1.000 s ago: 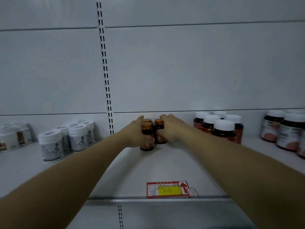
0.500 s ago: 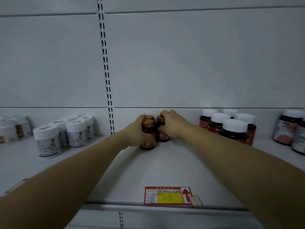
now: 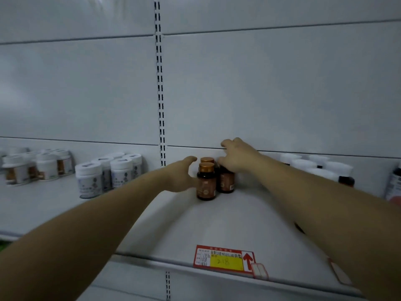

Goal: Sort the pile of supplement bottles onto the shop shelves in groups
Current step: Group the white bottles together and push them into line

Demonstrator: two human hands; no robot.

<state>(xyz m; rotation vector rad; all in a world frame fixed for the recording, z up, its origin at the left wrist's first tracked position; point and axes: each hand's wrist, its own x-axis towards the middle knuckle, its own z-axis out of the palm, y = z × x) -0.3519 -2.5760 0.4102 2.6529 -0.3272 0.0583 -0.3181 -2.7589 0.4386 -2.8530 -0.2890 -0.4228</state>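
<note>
Spread left hand (image 3: 181, 175) and right hand (image 3: 237, 158), grip unclear: you bracket amber gold-capped bottles (image 3: 206, 185), apparently squaring their group.

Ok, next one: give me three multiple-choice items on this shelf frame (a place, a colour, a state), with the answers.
1. Where on the shelf do the brown bottles stand?
A. at its front edge
B. at the back, near the wall
C. among white tubs on the left

2. What colour are their caps?
A. white
B. green
C. copper

3. How is the front brown bottle?
A. upright on the shelf
B. lying on its side
C. lifted in the air

Answers:
1. B, they stand close to the back wall, far behind the price tag.
2. C, the two caps in view are copper.
3. A, its base sits on the shelf, cap up, beside the left hand.
</note>
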